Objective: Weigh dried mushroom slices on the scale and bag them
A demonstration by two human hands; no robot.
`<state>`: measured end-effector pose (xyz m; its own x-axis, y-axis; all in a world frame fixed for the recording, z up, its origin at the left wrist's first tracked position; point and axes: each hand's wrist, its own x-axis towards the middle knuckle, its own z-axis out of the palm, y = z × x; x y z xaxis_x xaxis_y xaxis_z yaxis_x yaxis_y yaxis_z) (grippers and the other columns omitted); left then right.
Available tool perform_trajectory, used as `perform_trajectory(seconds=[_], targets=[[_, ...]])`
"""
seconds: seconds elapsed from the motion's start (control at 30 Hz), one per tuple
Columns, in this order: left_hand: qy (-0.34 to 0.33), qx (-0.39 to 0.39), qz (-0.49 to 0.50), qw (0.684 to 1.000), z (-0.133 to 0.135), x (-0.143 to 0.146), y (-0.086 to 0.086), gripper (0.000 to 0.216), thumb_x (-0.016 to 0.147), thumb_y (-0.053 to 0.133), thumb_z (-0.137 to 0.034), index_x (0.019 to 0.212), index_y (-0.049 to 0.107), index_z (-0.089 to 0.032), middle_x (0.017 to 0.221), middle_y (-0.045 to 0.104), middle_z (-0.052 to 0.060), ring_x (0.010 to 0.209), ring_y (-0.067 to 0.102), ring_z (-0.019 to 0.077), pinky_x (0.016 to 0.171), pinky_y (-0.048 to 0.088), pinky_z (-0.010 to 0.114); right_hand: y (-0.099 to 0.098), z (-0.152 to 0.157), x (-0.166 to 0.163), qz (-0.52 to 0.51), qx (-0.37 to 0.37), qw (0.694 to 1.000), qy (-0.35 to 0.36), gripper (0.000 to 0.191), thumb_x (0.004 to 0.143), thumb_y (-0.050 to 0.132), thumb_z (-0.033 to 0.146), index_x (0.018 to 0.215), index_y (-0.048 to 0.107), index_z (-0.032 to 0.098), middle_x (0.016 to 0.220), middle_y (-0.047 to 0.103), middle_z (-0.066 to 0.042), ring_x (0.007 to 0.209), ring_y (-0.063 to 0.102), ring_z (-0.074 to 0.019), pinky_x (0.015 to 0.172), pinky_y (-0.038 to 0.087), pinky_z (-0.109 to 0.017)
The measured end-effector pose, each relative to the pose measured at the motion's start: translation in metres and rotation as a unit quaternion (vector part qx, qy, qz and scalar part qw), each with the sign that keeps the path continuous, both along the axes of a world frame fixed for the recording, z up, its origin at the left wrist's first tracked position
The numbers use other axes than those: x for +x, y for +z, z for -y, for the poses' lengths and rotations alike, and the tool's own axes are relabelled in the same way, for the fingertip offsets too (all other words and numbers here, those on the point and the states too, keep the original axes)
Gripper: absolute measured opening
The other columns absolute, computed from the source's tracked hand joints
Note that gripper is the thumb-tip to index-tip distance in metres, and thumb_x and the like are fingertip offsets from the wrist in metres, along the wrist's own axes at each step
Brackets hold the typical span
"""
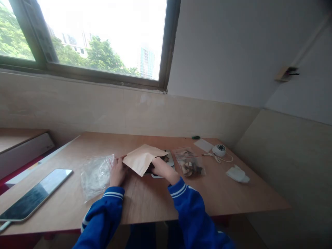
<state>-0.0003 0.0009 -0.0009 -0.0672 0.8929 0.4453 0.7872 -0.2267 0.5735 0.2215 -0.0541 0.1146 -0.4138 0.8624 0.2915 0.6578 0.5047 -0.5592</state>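
Observation:
A brown kraft paper bag lies tilted over the middle of the table, its mouth turned to the right. At the bag's closed left end, my left hand holds the edge with closed fingers. My right hand reaches into the mouth, so its fingers are hidden inside. Under and behind the mouth shows part of a pale, flat object with brownish pieces near it; the paper covers most of it. A crumpled clear plastic bag lies beside my left hand. Right of my right hand are clear zip bags holding brown dried pieces.
A large phone or tablet with a cable lies at the left. Toward the right are a white round device with a cord, a white card, a crumpled white tissue and a small green object. Walls border the table's back and right.

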Motion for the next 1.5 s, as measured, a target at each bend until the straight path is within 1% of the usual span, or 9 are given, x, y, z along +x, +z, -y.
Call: perform_trajectory(seconds=[0.1,0.23,0.43,0.57,0.77,0.97,1.2,1.37,1.5], targets=[[0.0,-0.006,0.0,1.0,-0.001,0.0,0.0,0.051,0.075,0.051,-0.021,0.126,0.045,-0.016,0.114,0.045,0.013,0.107,0.056,0.0297,0.094,0.045,0.043,0.017,0.005,0.01,-0.004,-0.007,0.999,0.044,0.029,0.071,0.052,-0.001,0.088,0.07,0.016,0.092,0.07,-0.007,0.09,0.064,-0.0199,0.082,0.048,-0.027],[0.007,-0.013,0.003,1.0,-0.002,0.0,-0.002,0.053,0.076,0.053,-0.026,0.127,0.044,-0.017,0.117,0.044,0.013,0.105,0.056,0.0293,0.091,0.046,0.044,0.038,0.015,0.022,-0.108,-0.014,0.993,0.052,0.028,0.075,0.051,0.003,0.09,0.07,0.016,0.094,0.07,-0.005,0.085,0.064,-0.0149,0.075,0.049,-0.024],[0.01,0.003,0.026,1.0,-0.004,0.0,-0.002,0.053,0.075,0.055,-0.037,0.123,0.048,-0.016,0.113,0.047,0.013,0.104,0.057,0.0299,0.092,0.045,0.046,0.048,0.022,0.056,-0.319,-0.013,0.948,-0.016,0.021,0.081,0.059,0.03,0.097,0.068,0.02,0.101,0.07,-0.005,0.094,0.065,-0.0171,0.084,0.051,-0.03],[0.01,0.005,0.038,0.999,-0.004,0.0,-0.001,0.055,0.075,0.054,-0.043,0.122,0.048,-0.015,0.111,0.048,0.013,0.107,0.055,0.0315,0.093,0.044,0.048,0.024,0.008,0.082,-0.39,0.003,0.915,-0.103,0.028,0.074,0.067,0.036,0.096,0.068,0.018,0.101,0.071,-0.007,0.096,0.065,-0.0191,0.09,0.05,-0.033],[0.002,0.003,0.05,0.999,-0.004,0.0,-0.002,0.059,0.075,0.053,-0.047,0.123,0.047,-0.014,0.111,0.048,0.014,0.112,0.051,0.0331,0.096,0.042,0.049,-0.044,-0.019,0.098,-0.419,-0.02,0.89,-0.18,0.044,0.064,0.073,0.044,0.096,0.067,0.016,0.099,0.071,-0.011,0.092,0.066,-0.0222,0.089,0.05,-0.039],[-0.003,0.004,0.053,0.999,-0.005,-0.001,-0.003,0.055,0.076,0.054,-0.046,0.121,0.047,-0.015,0.113,0.047,0.014,0.114,0.05,0.0327,0.097,0.041,0.049,-0.085,-0.036,0.094,-0.418,0.018,0.88,-0.224,0.048,0.068,0.066,0.049,0.099,0.063,0.013,0.103,0.069,-0.015,0.095,0.065,-0.0236,0.091,0.049,-0.042],[0.011,0.002,0.047,0.999,-0.004,0.0,-0.002,0.057,0.076,0.054,-0.049,0.121,0.047,-0.016,0.114,0.049,0.015,0.11,0.054,0.032,0.092,0.045,0.048,-0.104,-0.044,0.093,-0.337,0.03,0.918,-0.205,0.039,0.078,0.056,0.044,0.099,0.062,0.012,0.103,0.068,-0.015,0.097,0.064,-0.023,0.089,0.049,-0.04],[0.01,0.0,0.036,0.999,-0.006,-0.001,-0.004,0.06,0.076,0.053,-0.052,0.123,0.046,-0.015,0.115,0.047,0.016,0.109,0.054,0.0322,0.093,0.045,0.047,-0.101,-0.038,0.093,-0.289,0.038,0.938,-0.189,0.036,0.087,0.044,0.04,0.103,0.063,0.013,0.109,0.067,-0.014,0.105,0.061,-0.0219,0.095,0.045,-0.04],[0.015,0.001,0.028,0.999,-0.006,-0.001,-0.005,0.063,0.076,0.052,-0.054,0.123,0.047,-0.012,0.114,0.047,0.016,0.11,0.053,0.0324,0.094,0.044,0.045,-0.094,-0.035,0.094,-0.312,0.015,0.932,-0.183,0.038,0.086,0.044,0.04,0.105,0.063,0.013,0.111,0.066,-0.013,0.106,0.06,-0.0222,0.095,0.044,-0.04]])
